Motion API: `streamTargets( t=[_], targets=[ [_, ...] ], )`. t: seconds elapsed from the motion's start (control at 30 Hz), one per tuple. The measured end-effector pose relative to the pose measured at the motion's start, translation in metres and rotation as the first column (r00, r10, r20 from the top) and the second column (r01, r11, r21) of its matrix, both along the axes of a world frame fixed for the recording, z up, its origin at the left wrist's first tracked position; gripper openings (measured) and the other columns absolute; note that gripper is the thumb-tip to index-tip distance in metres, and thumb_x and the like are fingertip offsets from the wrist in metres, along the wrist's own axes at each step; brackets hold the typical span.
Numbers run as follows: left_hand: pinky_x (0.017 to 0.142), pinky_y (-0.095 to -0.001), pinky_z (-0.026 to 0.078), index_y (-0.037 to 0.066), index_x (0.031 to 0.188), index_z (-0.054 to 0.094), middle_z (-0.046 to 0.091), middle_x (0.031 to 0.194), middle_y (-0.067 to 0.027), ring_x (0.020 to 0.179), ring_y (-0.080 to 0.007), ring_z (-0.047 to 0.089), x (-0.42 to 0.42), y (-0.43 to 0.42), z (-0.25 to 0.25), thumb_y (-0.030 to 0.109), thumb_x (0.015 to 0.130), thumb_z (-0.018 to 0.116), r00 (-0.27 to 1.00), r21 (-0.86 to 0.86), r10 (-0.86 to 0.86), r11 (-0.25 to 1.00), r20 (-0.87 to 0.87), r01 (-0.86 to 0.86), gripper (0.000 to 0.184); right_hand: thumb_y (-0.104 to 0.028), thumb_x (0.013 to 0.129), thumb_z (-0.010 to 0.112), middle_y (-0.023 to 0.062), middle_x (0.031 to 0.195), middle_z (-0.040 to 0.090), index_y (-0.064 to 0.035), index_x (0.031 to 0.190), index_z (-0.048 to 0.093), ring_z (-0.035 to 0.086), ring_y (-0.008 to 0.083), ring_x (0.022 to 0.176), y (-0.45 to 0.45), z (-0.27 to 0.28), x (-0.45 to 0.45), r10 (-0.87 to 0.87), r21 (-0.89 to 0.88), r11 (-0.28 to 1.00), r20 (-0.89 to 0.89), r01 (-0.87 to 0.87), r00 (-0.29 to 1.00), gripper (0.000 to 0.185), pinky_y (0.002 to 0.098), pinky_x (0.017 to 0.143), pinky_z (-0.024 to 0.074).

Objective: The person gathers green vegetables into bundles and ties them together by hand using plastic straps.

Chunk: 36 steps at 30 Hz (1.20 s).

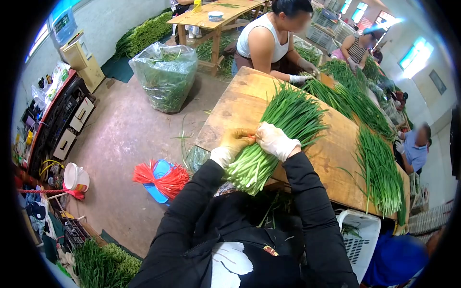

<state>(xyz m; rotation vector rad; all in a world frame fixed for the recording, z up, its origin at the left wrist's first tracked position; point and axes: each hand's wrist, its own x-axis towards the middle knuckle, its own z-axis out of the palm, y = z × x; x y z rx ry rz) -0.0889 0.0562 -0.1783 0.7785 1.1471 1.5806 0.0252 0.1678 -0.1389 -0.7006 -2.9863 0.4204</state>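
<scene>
A thick bunch of garlic chives (293, 113) lies at the near edge of the wooden table, its pale cut stems toward me and hanging past the edge. Over its middle, my left hand (234, 144), in a yellow-stained glove, meets my right hand (276, 140), in a white glove. Both hands are closed, with fingertips pinched together just above the stems. An orange-red tint shows at the left fingertips; whether it is a tie or a stain I cannot make out. The fingers hide whatever is between them.
Another chive bunch (382, 175) lies on the wooden table (230, 108) at right. A co-worker (269, 41) handles chives across it. Red ties (161, 180) rest on a blue stool at left. A white crate (360, 240), a plastic bag (165, 77) and a bucket (76, 176) stand around.
</scene>
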Motion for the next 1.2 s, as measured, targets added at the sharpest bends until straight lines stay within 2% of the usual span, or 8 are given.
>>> streamTargets(
  t=[0.33,0.47,0.53,0.67,0.7,0.77,0.93,1.2],
  targets=[
    [0.074,-0.0230,0.045,-0.002,0.094,0.061,0.063,0.089,-0.0053,0.078,-0.0102,0.056,0.006,-0.003,-0.003,0.006,0.082,0.058,0.988,0.051,0.022,0.998,0.150,-0.030,0.015,-0.015,0.076,0.055,0.0147,0.085,0.054,-0.0038,0.078,0.058,0.052,0.0312,0.084,-0.010,0.016,0.003,0.042,0.020,0.999,0.051,-0.043,0.998,0.012,0.0375,0.074,0.0433],
    [0.073,-0.0248,0.045,0.000,0.087,0.060,0.062,0.086,-0.0050,0.078,-0.0133,0.056,0.001,0.015,0.003,0.000,0.080,0.055,0.962,0.168,0.140,0.981,-0.234,-0.102,0.008,-0.014,0.076,0.054,0.0173,0.083,0.055,-0.0009,0.075,0.057,0.054,0.0327,0.083,-0.017,0.021,0.010,0.054,-0.010,0.998,-0.236,-0.058,0.970,0.014,0.0388,0.076,0.0440],
    [0.072,-0.0275,0.045,0.001,0.085,0.060,0.062,0.085,-0.0082,0.079,-0.0195,0.057,0.000,0.020,0.036,-0.006,0.074,0.056,0.614,0.401,0.332,0.916,-0.716,-0.027,0.014,-0.013,0.074,0.059,0.0161,0.082,0.055,0.0009,0.074,0.054,0.053,0.0322,0.085,-0.017,0.000,0.020,0.082,0.081,0.996,-0.573,-0.044,0.816,0.014,0.0390,0.079,0.0435],
    [0.073,-0.0294,0.046,0.001,0.083,0.061,0.062,0.087,-0.0113,0.082,-0.0223,0.058,0.000,0.033,0.063,-0.010,0.068,0.058,0.565,0.329,0.210,0.937,-0.798,0.116,0.018,-0.012,0.076,0.062,0.0150,0.109,0.052,-0.0010,0.089,0.052,0.049,0.0274,0.104,-0.054,0.005,0.045,-0.273,-0.314,0.949,-0.858,-0.025,0.434,0.020,0.0372,0.090,0.0410],
    [0.072,-0.0299,0.047,0.001,0.081,0.061,0.062,0.086,-0.0118,0.082,-0.0223,0.058,-0.007,0.038,0.065,-0.010,0.067,0.058,0.564,0.388,0.216,0.899,-0.797,0.204,0.018,-0.012,0.078,0.060,0.0126,0.121,0.045,-0.0006,0.100,0.050,0.044,0.0253,0.112,-0.046,0.003,0.064,-0.122,0.059,0.962,-0.782,0.267,0.611,0.027,0.0370,0.096,0.0372],
    [0.073,-0.0329,0.046,0.003,0.076,0.061,0.063,0.083,-0.0098,0.083,-0.0232,0.058,-0.013,0.040,0.081,-0.005,0.066,0.060,0.493,0.419,0.227,0.849,-0.840,0.322,0.014,0.002,0.081,0.043,0.0133,0.123,0.044,-0.0028,0.116,0.043,0.042,0.0251,0.116,-0.032,0.005,0.064,-0.386,-0.401,0.916,-0.892,-0.013,0.236,0.036,0.0339,0.102,0.0305],
    [0.073,-0.0347,0.044,0.008,0.072,0.062,0.063,0.082,-0.0045,0.080,-0.0256,0.058,-0.006,0.038,0.082,0.005,0.065,0.062,0.180,0.453,0.416,0.838,-0.891,0.306,0.008,0.014,0.062,0.035,0.0158,0.129,0.040,0.0006,0.135,0.018,0.043,0.0215,0.115,0.015,0.052,0.027,-0.343,-0.704,0.591,-0.662,-0.395,0.666,0.076,0.0276,0.100,0.0277],
    [0.071,-0.0327,0.044,0.009,0.080,0.066,0.062,0.080,-0.0053,0.080,-0.0235,0.057,-0.012,0.027,0.057,0.002,0.063,0.066,0.512,0.476,0.296,0.839,-0.806,0.265,0.018,-0.007,0.078,0.061,0.0034,0.100,0.058,0.0036,0.109,0.050,0.051,0.0093,0.088,0.044,0.019,0.016,0.018,-0.931,0.198,-0.311,-0.308,0.950,0.035,0.0228,0.082,0.0402]
  ],
)
